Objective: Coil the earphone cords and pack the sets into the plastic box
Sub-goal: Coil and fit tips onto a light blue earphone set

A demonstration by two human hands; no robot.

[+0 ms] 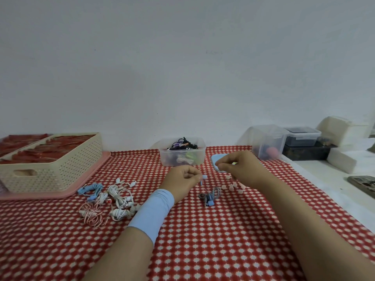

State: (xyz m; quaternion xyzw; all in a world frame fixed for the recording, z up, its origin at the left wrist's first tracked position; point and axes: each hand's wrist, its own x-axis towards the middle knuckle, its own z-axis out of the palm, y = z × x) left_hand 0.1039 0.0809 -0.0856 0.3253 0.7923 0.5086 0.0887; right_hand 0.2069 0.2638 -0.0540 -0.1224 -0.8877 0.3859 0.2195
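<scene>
Over the middle of the table, left hand [183, 180]: fingers curled, pinching a blue earbud [204, 177] at the fingertips; a pale blue wristband [154, 211] sat on the wrist.
Right hand [241, 169]: just right of the left and apart from it, thumb and fingertips drawn together; whether they held anything was too small to tell.
Cord bundle [211, 196]: blue-grey, loose on the cloth just below the earbud, its plug toward the camera.
Pink ear tips [231, 186]: scattered beside the bundle, under the right wrist.
Blue lid [215, 159]: lay flat behind the right hand, partly hidden by it.
Plastic box [182, 157]: clear, open, beyond the left hand, with dark and light coiled sets inside.
Pile of earphone sets [109, 199]: white, pink and blue, tangled left of the left forearm.
Table [203, 240]: covered in red-and-white patterned cloth.
Basket [50, 169]: cream, perforated, far left on a pink tray [97, 165], red items inside.
Clear containers [267, 141]: stood at the far right.
</scene>
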